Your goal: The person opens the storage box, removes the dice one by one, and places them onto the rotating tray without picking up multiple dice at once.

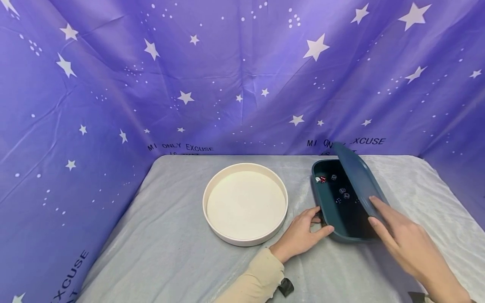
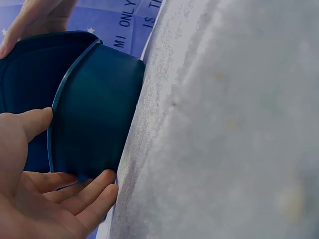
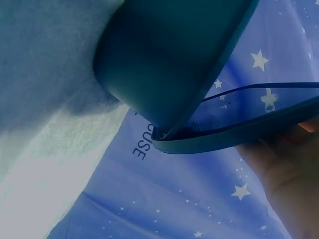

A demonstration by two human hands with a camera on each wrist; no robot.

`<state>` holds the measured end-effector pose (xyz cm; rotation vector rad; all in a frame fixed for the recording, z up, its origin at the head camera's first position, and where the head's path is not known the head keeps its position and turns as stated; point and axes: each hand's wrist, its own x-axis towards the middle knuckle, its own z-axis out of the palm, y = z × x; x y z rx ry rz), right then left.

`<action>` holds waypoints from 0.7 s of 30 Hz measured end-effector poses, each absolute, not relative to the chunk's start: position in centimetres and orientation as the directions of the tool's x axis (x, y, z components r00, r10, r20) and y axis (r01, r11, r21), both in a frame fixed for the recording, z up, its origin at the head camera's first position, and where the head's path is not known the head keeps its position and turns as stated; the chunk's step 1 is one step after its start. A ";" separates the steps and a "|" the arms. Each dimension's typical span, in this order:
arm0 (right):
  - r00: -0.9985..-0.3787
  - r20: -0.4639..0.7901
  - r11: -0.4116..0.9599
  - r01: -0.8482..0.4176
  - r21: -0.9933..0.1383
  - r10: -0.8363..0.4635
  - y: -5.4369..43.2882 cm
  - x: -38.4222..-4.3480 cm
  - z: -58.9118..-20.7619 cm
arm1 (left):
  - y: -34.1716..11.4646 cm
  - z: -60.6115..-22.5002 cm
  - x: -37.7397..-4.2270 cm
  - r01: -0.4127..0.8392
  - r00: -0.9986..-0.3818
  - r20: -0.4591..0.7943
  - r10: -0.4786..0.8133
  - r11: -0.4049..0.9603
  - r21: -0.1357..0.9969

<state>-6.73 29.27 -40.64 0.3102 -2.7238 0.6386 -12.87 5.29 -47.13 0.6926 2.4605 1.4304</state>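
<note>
On the right of the table stands a dark teal box (image 1: 329,206) with rounded corners. Several small dice (image 1: 342,191) lie inside, including a white one and a red one (image 1: 323,179). My left hand (image 1: 301,235) holds the box at its near left corner, thumb at the rim and fingers along the outer side (image 2: 94,109). A matching teal lid (image 1: 358,174) is tilted up over the box's right side. My right hand (image 1: 411,242) grips this lid by its near end. In the right wrist view, the lid (image 3: 224,142) meets the box at one edge.
A round cream tray (image 1: 244,243) with a low rim stands left of the box, near my left forearm. Grey cloth (image 1: 163,235) covers the table. A purple star-patterned curtain (image 1: 227,75) hangs behind and at both sides.
</note>
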 end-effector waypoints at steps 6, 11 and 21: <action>-0.913 0.395 0.855 -0.281 -0.437 -0.099 30.1 -6.9 -40.9 | 5.3 -47.2 -12.8 0.271 -0.870 0.034 0.492 0.419 0.867; -0.886 0.458 0.826 -0.310 -0.471 -0.071 30.7 -7.0 -40.9 | 5.2 -47.2 -13.0 0.252 -0.875 0.022 0.483 0.416 0.874; -0.824 0.557 0.786 -0.274 -0.554 0.105 31.4 -6.8 -41.2 | 5.3 -47.3 -13.0 0.254 -0.875 0.035 0.482 0.398 0.882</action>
